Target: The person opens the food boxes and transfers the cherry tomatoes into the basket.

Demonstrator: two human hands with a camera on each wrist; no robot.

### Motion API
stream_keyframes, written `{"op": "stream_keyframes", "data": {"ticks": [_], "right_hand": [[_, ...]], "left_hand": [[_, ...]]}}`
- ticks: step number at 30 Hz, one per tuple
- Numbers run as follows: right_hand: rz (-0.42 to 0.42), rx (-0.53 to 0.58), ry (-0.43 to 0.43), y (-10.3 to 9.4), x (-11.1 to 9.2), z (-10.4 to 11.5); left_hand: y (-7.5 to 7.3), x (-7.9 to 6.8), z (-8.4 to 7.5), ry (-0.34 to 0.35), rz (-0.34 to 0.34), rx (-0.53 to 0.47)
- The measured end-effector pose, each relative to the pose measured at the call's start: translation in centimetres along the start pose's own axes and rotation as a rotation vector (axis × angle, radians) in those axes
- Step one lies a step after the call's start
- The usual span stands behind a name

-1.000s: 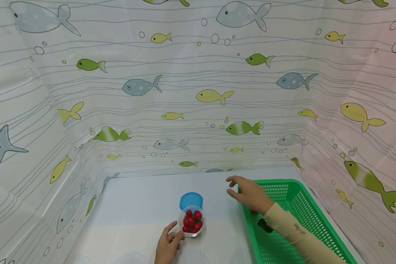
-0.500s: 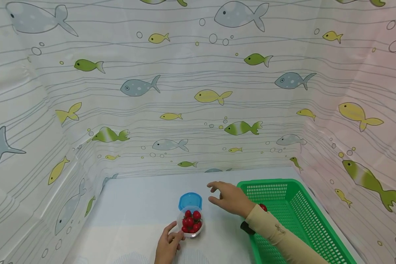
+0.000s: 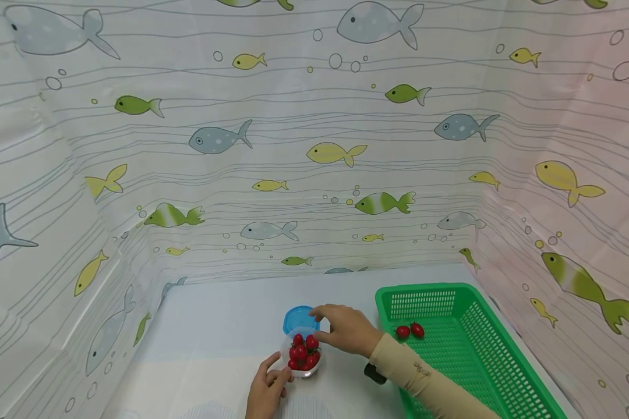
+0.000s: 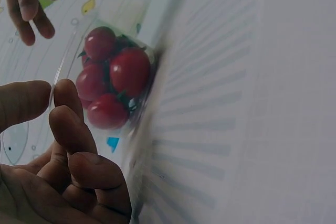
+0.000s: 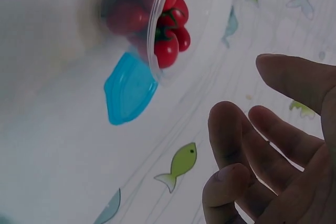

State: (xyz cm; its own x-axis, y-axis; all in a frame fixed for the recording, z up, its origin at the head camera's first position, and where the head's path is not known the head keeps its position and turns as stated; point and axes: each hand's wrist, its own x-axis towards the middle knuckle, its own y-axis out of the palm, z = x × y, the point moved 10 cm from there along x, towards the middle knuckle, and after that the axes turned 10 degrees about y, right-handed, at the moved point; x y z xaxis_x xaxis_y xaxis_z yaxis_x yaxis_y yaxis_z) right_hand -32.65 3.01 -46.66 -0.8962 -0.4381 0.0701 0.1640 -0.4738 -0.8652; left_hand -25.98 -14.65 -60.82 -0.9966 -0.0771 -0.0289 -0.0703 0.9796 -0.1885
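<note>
A clear plastic container [image 3: 305, 374] stands on the table, full of several red cherry tomatoes [image 4: 129, 72] with green stems. My left hand [image 3: 267, 387] pinches its near-left rim between thumb and forefinger. Just behind the container lies a blue lid [image 5: 131, 88]. My right hand [image 3: 348, 329], in a beige sleeve, hovers at the container's right side, fingertips overlapping the lid's edge in the head view. In the right wrist view its fingers [image 5: 226, 129] are bent loosely, with nothing between them and the thumb.
A green perforated basket [image 3: 461, 361] stands on the right, partly behind the right forearm. Inside, near its left wall, lie two tomatoes [image 3: 410, 331]. A fish-patterned curtain [image 3: 314, 116] encloses the white table [image 3: 215, 326] at the back and both sides.
My right hand has moved left from above the basket's edge to the container, uncovering the two tomatoes in the basket. The left hand keeps its hold on the rim.
</note>
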Motion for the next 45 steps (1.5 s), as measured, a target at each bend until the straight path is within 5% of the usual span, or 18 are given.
{"op": "stream_keyframes", "data": {"ticks": [21,45], "right_hand": [[0.131,-0.090,0.012,5.9,1.2,1.5],[0.062,-0.270,0.001,7.4,1.4,2.4]], "left_hand": [[0.0,-0.2,-0.2,0.022,0.008,0.001],[0.1,0.0,-0.1,0.042,0.012,-0.003]]}}
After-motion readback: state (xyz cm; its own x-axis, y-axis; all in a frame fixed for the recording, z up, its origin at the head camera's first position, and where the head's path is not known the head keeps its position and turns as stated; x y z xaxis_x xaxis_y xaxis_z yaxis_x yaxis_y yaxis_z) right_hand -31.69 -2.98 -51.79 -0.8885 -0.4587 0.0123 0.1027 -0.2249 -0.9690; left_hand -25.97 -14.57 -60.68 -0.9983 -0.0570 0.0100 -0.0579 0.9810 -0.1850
